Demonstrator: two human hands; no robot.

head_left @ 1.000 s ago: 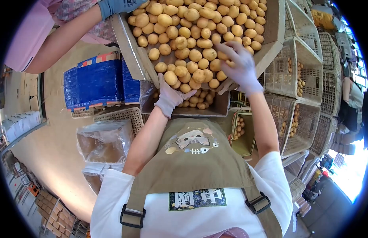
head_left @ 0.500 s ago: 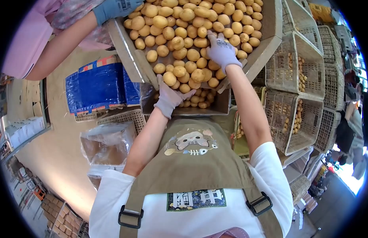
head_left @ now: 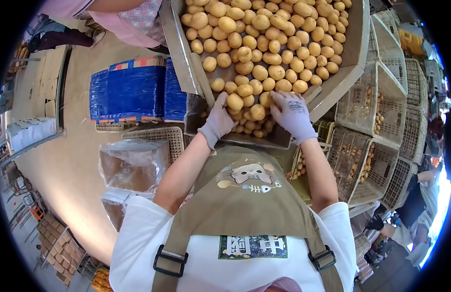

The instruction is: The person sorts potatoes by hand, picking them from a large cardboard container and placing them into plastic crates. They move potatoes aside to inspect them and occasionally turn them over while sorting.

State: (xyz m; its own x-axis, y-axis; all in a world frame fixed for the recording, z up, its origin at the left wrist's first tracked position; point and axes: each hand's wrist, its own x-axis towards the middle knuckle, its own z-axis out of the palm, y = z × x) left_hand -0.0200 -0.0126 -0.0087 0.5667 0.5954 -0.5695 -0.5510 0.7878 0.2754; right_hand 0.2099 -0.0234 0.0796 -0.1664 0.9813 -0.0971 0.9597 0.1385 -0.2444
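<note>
Both my hands wear pale gloves and rest at the narrow mouth of a sloping sorting tray (head_left: pixel 340 92) full of potatoes (head_left: pixel 276 72). My left hand (head_left: pixel 217 121) is at the left side of the mouth, fingers stretched and thumb apart, beside a potato (head_left: pixel 234 102). At the right side, my right hand (head_left: pixel 291 116) has its fingers spread and slightly bent against another potato (head_left: pixel 266 99). Neither hand is closed around a potato, though some fingertips are partly hidden. Below the mouth, a box (head_left: pixel 266 140) holds more potatoes.
Plastic crates (head_left: pixel 354 109) with some potatoes are stacked at the right. To the left are a blue-wrapped stack (head_left: pixel 128 92), a plastic-lined carton (head_left: pixel 133 168) and a grey crate (head_left: pixel 176 143). Another person in pink (head_left: pixel 130 24) stands at the upper left.
My right hand has drawn back from among the potatoes to the tray's mouth. Potatoes have shifted toward the mouth. The other person's gloved hand has left the view, which has shifted slightly.
</note>
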